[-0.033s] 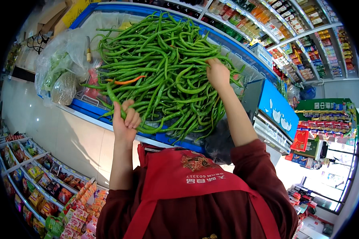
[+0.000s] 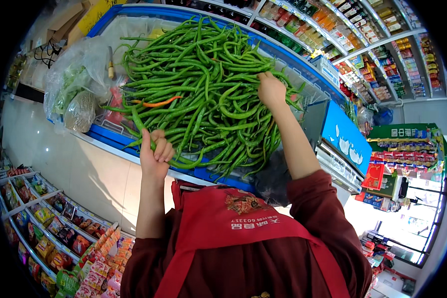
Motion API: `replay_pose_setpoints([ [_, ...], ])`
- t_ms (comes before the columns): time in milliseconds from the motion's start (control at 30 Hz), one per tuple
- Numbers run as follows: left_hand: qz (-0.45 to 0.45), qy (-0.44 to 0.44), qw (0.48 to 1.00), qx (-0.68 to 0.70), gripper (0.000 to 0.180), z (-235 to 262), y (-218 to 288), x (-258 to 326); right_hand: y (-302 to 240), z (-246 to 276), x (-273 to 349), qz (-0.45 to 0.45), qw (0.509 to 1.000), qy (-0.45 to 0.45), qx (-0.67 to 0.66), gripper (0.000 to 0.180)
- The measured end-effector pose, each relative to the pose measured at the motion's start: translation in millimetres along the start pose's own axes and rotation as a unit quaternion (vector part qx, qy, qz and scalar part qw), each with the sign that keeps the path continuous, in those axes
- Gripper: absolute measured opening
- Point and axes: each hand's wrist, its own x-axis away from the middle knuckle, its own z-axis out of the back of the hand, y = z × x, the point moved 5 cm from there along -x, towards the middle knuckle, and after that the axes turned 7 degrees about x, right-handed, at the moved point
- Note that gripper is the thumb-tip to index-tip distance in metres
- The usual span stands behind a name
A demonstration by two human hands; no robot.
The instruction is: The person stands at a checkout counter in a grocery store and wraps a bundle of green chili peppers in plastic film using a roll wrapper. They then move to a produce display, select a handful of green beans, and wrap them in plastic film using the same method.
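A big heap of long green chili peppers (image 2: 203,94) covers the top of a blue-rimmed chest freezer (image 2: 97,133) in front of me. At the heap's near left edge, my left hand (image 2: 155,153) is closed around a few green chili peppers, their stalk ends sticking up past the thumb. My right hand (image 2: 272,91) is at the right side of the heap, its fingertips pinched on a green chili pepper; the tips are partly hidden. One orange-red pepper (image 2: 160,102) lies on the left part of the heap.
Left of the heap sit a clear plastic bag (image 2: 67,79) of greens and a knife handle (image 2: 111,69). A blue-topped box-shaped machine (image 2: 345,131) stands to the right, a dark plastic bag (image 2: 273,179) near my right forearm. Snack shelves (image 2: 44,218) and drink shelves (image 2: 323,25) surround me.
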Motion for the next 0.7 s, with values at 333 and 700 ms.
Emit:
replay_pose_setpoints([
  [333,-0.02,0.114,0.989,-0.089,0.024,20.5,-9.0,0.5,25.7,52.9,28.2,0.049,0.98,-0.188,-0.049,0.024],
  [700,0.181,0.073,0.971,-0.14,0.025,-24.5,-74.1,-28.0,25.6,122.1,103.6,0.006,0.826,-0.323,-0.461,0.021],
])
